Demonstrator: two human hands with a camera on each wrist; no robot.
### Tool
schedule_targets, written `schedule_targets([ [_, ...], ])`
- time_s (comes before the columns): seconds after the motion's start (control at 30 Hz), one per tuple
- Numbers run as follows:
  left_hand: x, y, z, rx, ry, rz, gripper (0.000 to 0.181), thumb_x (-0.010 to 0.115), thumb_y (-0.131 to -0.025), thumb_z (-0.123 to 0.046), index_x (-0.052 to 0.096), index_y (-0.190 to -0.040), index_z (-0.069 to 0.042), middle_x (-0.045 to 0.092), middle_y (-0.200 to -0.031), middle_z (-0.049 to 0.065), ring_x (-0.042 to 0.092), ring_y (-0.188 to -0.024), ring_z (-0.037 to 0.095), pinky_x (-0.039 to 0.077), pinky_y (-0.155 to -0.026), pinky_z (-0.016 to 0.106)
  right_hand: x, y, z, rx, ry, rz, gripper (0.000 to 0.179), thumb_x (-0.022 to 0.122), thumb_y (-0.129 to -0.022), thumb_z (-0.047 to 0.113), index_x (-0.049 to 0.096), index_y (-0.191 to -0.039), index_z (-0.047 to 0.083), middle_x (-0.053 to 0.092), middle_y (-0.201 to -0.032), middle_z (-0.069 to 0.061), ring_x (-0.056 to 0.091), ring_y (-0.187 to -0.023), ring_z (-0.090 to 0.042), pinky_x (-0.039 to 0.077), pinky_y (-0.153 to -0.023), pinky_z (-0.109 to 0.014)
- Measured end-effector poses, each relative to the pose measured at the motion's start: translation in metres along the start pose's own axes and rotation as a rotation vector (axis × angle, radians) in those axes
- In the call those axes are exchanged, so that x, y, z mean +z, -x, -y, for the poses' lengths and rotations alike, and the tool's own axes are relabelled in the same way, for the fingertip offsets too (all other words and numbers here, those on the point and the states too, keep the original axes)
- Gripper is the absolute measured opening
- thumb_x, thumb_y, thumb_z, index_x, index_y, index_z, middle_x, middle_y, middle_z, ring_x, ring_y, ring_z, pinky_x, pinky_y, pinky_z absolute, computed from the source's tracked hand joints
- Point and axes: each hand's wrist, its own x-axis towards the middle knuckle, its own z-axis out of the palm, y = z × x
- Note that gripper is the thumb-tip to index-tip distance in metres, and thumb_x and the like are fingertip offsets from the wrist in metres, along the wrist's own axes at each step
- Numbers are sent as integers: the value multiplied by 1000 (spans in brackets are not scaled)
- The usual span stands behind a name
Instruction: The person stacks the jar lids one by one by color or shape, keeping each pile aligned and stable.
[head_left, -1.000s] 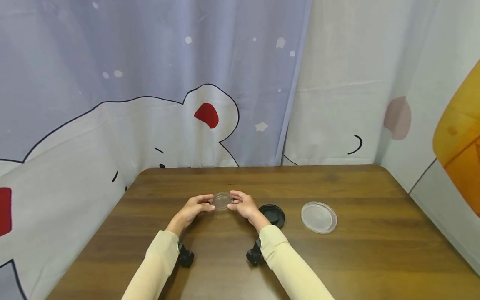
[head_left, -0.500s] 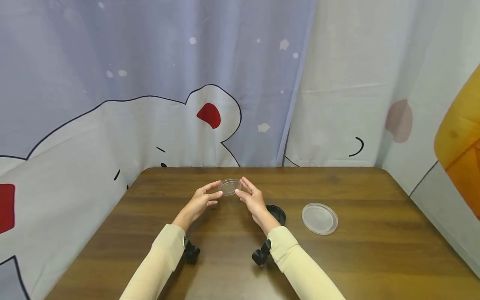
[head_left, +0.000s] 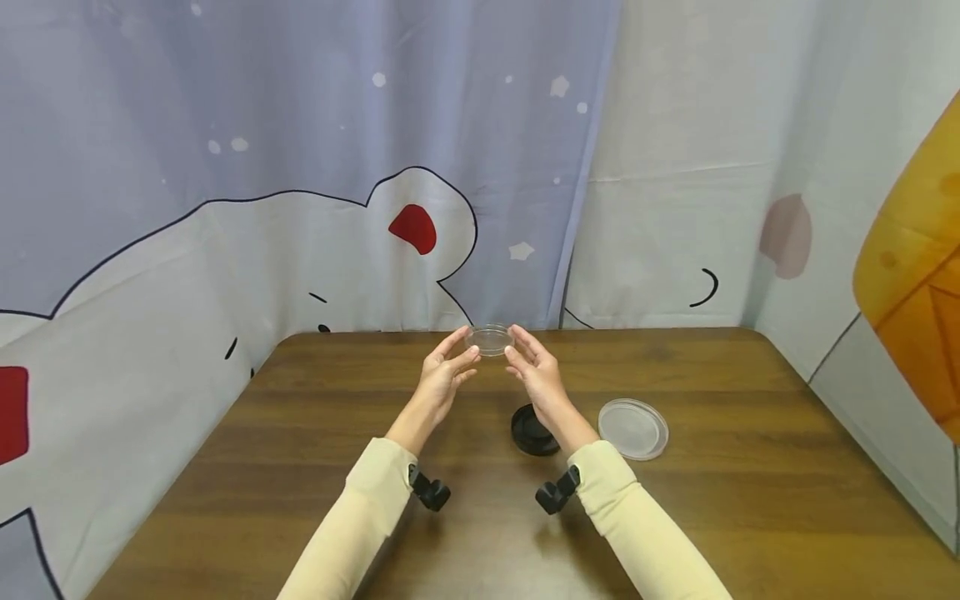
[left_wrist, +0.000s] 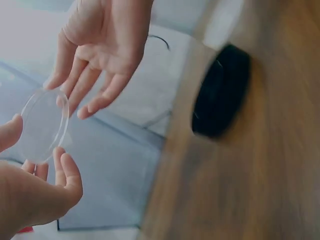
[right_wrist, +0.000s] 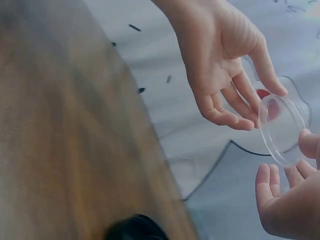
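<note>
A small clear round dish, like a petri dish (head_left: 491,340), is held up above the far edge of the table, between both hands. My left hand (head_left: 441,377) pinches its left rim between thumb and fingers. On the opposite rim my right hand (head_left: 542,377) does the same. In the left wrist view the see-through dish (left_wrist: 44,125) shows a double rim, with fingertips at either side. The right wrist view also has the dish (right_wrist: 282,129) gripped from two sides, its face tilted toward the camera.
Below the right hand, a black round shallow piece (head_left: 532,433) lies on the wooden table (head_left: 315,467). A larger clear round dish or lid (head_left: 633,429) lies to its right. A printed curtain (head_left: 300,267) hangs behind the table.
Both hands have lifted the petri dish off the tabletop area, moving it up, away from the body and slightly right. The black piece and the larger clear dish have stayed put.
</note>
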Motion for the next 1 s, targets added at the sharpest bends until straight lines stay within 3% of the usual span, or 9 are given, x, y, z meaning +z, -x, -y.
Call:
schedule_targets([
  [0.2, 28, 0, -2, 50, 88, 18, 57, 57, -92, 0, 39, -146, -3, 39, -151, 10, 56, -89, 6, 44, -85, 28, -23, 3, 19, -50, 11, 22, 53, 52, -101, 14, 35, -150, 7, 34, -158, -9, 30, -147, -26, 35, -113, -53],
  [0.4, 48, 4, 3, 69, 109, 64, 57, 59, -90, 2, 41, -144, -2, 38, -152, 11, 50, -103, 10, 43, -84, 27, -49, 14, 30, -67, 96, 27, 52, 53, -100, 12, 37, -149, 10, 38, -155, -9, 47, -126, -12, 46, -102, -29],
  [0.5, 57, 5, 7, 80, 95, 84, 58, 60, -88, 3, 42, -142, 0, 39, -151, 11, 54, -100, 10, 44, -84, 26, -65, 18, 34, -66, 132, 41, 53, 55, -99, 11, 37, -149, 8, 38, -155, -12, 47, -120, -5, 45, -97, -17],
  [0.63, 70, 8, 16, 79, 52, 113, 58, 63, -85, 4, 44, -139, 0, 42, -146, 11, 60, -88, 4, 46, -85, 23, -89, 24, 38, -66, 188, 58, 56, 58, -97, 12, 38, -148, 4, 39, -155, -13, 46, -123, -2, 41, -98, -11],
  [0.87, 89, 18, 34, 39, -63, 127, 56, 69, -82, 3, 49, -135, -3, 53, -130, 8, 56, -91, 7, 43, -88, 25, -125, 37, 37, -58, 276, 89, 60, 63, -94, 14, 38, -148, 2, 53, -143, 10, 47, -121, 6, 42, -97, -10],
  [1.0, 97, 20, 46, 6, -95, 136, 56, 70, -81, 4, 49, -133, -3, 55, -119, 6, 56, -91, 7, 44, -90, 27, -140, 43, 36, -31, 336, 109, 61, 65, -93, 14, 39, -147, 3, 50, -148, -1, 47, -119, 8, 43, -95, -9],
])
